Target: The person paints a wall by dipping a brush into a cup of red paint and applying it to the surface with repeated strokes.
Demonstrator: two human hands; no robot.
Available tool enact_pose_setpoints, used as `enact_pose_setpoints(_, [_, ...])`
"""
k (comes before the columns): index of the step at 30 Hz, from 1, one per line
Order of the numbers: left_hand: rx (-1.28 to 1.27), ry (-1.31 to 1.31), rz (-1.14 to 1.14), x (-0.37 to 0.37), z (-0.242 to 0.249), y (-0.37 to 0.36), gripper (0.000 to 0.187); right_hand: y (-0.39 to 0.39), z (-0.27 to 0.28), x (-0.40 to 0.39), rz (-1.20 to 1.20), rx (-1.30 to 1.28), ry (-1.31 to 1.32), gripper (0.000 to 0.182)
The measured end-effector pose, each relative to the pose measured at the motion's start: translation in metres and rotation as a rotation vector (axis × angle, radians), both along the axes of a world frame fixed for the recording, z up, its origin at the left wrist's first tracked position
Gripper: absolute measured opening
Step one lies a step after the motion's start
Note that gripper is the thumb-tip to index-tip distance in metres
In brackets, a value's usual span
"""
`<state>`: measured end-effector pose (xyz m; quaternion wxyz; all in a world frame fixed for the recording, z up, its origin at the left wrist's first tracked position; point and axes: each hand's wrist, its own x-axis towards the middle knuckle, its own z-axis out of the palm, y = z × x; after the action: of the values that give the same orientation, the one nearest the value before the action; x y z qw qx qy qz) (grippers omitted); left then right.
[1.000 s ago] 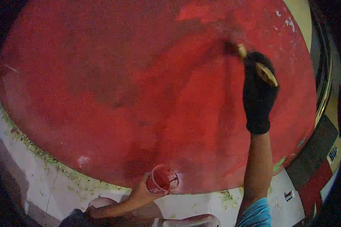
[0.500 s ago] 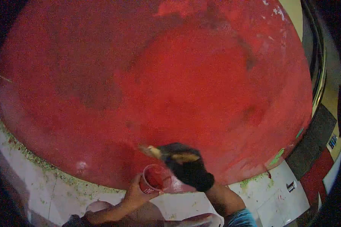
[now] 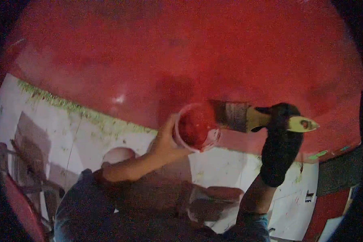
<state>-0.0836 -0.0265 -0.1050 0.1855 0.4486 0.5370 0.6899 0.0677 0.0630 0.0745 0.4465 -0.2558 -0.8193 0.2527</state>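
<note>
My left hand (image 3: 164,142) is bare, its fingers wrapped round a clear plastic cup (image 3: 214,138) with red paint (image 3: 192,127) inside. The cup tilts so that its mouth faces me. My right hand (image 3: 284,139), in a black glove, grips the wooden handle of a wide flat paintbrush (image 3: 234,115). The brush lies nearly level, with its dark bristles pointing left at the right side of the cup's rim. The yellowish handle end sticks out to the right of the glove. Beyond both hands spreads a large red surface (image 3: 141,56) with a curved edge.
White panels (image 3: 94,137) border the red surface on the near side, with green flecks (image 3: 60,103) along the seam. At the right are a dark grey strip (image 3: 341,171) and a red band (image 3: 330,205). Grey furniture-like parts (image 3: 32,169) stand at the lower left.
My view has shifted, and both hands now appear higher in it. The right hand has swung the brush from the red surface beyond the cup round to the cup's right side.
</note>
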Motion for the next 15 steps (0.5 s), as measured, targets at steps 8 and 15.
enact_pose_setpoints(8, [0.047, -0.105, -0.044, 0.008, 0.003, 0.011, 0.085, -0.022, -0.002, -0.009, -0.066, 0.037, -0.272, 0.014])
enact_pose_setpoints(15, [-0.039, -0.036, -0.049, 0.007, -0.003, 0.009, 0.082, -0.01, -0.014, -0.006, -0.094, -0.091, -0.263, 0.015])
